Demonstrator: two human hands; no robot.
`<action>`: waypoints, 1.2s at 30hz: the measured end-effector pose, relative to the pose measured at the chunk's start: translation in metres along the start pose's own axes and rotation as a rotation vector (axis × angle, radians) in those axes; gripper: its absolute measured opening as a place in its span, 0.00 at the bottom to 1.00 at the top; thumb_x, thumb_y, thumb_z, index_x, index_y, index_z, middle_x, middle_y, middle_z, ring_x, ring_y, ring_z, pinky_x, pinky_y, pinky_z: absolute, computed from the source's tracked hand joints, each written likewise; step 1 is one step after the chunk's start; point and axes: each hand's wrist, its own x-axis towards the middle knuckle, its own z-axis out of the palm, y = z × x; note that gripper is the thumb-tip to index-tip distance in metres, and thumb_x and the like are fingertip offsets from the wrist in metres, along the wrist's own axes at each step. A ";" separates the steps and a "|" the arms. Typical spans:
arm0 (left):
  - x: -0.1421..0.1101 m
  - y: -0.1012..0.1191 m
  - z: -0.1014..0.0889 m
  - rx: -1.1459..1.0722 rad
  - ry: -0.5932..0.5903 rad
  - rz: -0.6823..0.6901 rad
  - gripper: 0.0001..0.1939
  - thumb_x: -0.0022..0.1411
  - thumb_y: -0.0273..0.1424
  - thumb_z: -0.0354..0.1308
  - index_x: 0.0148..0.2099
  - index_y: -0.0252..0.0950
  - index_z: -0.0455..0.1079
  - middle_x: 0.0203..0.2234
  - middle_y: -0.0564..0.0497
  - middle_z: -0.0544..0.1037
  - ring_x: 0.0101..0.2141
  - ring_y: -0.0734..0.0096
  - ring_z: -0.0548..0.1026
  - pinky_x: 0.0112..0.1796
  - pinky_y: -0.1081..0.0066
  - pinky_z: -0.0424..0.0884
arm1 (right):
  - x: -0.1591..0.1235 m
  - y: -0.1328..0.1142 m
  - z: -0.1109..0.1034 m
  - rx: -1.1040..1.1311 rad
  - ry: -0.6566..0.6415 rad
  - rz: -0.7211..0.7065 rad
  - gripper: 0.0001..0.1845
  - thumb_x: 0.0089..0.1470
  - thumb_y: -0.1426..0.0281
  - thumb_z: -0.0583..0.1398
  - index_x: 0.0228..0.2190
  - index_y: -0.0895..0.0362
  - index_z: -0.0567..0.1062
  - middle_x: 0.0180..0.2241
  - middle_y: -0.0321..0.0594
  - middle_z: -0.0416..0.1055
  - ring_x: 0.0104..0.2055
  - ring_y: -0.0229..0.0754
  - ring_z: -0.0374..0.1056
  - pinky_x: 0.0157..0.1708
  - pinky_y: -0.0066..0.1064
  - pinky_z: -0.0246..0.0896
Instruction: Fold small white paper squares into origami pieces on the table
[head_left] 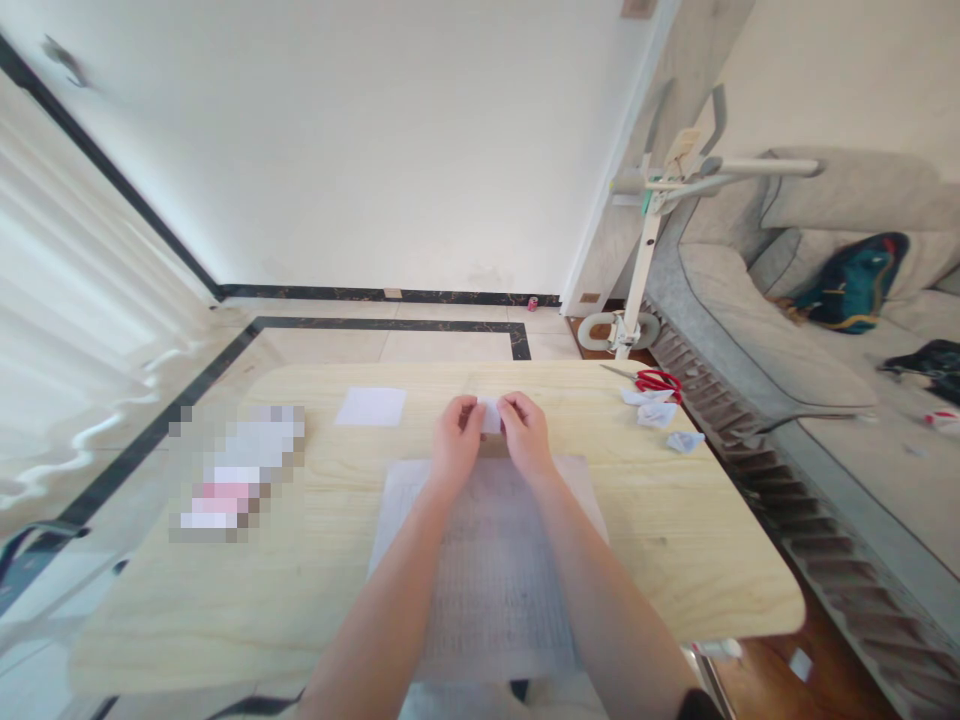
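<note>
Paper (490,416), side edges behind fingers (517,404)

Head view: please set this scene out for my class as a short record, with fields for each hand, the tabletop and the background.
Left hand: pinching one side of a small white paper
Right hand: pinching its other side
Under the forearms: large sheet on the wooden table
Table, left: flat white sheet; pixelated item, unidentifiable
Table, right: red-handled scissors, folded white papers
Background, right: grey sofa with a dark teal bag on it
</note>
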 end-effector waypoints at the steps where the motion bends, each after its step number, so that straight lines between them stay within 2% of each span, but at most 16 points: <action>1: 0.000 0.000 0.000 0.008 0.001 0.005 0.10 0.57 0.35 0.52 0.38 0.34 0.67 0.29 0.48 0.74 0.29 0.71 0.71 0.26 0.75 0.68 | 0.000 0.000 0.000 -0.004 -0.003 -0.010 0.12 0.52 0.64 0.53 0.21 0.55 0.64 0.16 0.31 0.56 0.20 0.35 0.54 0.21 0.27 0.50; 6: 0.002 0.001 -0.001 0.008 0.025 -0.023 0.11 0.58 0.36 0.51 0.36 0.33 0.67 0.28 0.48 0.73 0.28 0.72 0.70 0.25 0.75 0.67 | -0.001 0.001 0.001 0.019 -0.057 -0.028 0.10 0.51 0.64 0.54 0.23 0.56 0.68 0.18 0.32 0.61 0.22 0.36 0.58 0.23 0.27 0.52; 9: 0.004 0.002 -0.002 -0.020 0.068 -0.052 0.11 0.58 0.35 0.51 0.37 0.33 0.67 0.28 0.49 0.72 0.28 0.72 0.70 0.24 0.76 0.67 | -0.001 0.004 0.003 -0.021 -0.073 -0.044 0.08 0.49 0.65 0.56 0.26 0.56 0.70 0.23 0.35 0.66 0.26 0.38 0.62 0.28 0.28 0.57; 12: 0.004 0.006 -0.003 -0.048 0.075 -0.066 0.09 0.59 0.34 0.50 0.33 0.33 0.66 0.25 0.51 0.70 0.26 0.74 0.69 0.23 0.77 0.65 | -0.001 0.007 0.003 -0.077 -0.071 -0.053 0.07 0.49 0.65 0.56 0.26 0.56 0.71 0.25 0.36 0.69 0.28 0.39 0.64 0.31 0.29 0.58; 17: 0.004 0.011 -0.004 -0.075 0.099 -0.109 0.16 0.62 0.35 0.43 0.24 0.35 0.59 0.19 0.53 0.64 0.22 0.76 0.64 0.20 0.78 0.61 | -0.001 0.007 0.002 -0.108 -0.082 -0.064 0.08 0.49 0.65 0.56 0.25 0.56 0.71 0.24 0.36 0.69 0.28 0.39 0.64 0.30 0.29 0.58; 22: 0.004 0.008 -0.004 -0.091 0.073 -0.103 0.16 0.62 0.38 0.44 0.27 0.35 0.62 0.21 0.52 0.67 0.24 0.75 0.66 0.20 0.78 0.61 | -0.002 0.005 0.002 -0.100 -0.091 -0.055 0.08 0.49 0.65 0.56 0.25 0.56 0.70 0.23 0.35 0.68 0.26 0.39 0.63 0.28 0.29 0.57; 27: 0.004 0.006 -0.003 -0.087 0.060 -0.075 0.15 0.61 0.38 0.45 0.25 0.35 0.61 0.19 0.53 0.65 0.22 0.75 0.64 0.21 0.78 0.61 | -0.002 0.005 0.001 -0.104 -0.093 -0.057 0.07 0.49 0.65 0.56 0.25 0.56 0.70 0.23 0.35 0.67 0.26 0.38 0.62 0.27 0.28 0.56; 36: 0.004 0.008 -0.004 -0.095 0.069 -0.120 0.17 0.61 0.40 0.45 0.25 0.35 0.62 0.19 0.53 0.65 0.22 0.75 0.64 0.20 0.78 0.60 | -0.003 0.004 0.002 -0.119 -0.106 -0.087 0.08 0.50 0.64 0.55 0.25 0.55 0.69 0.22 0.34 0.66 0.25 0.38 0.61 0.26 0.28 0.55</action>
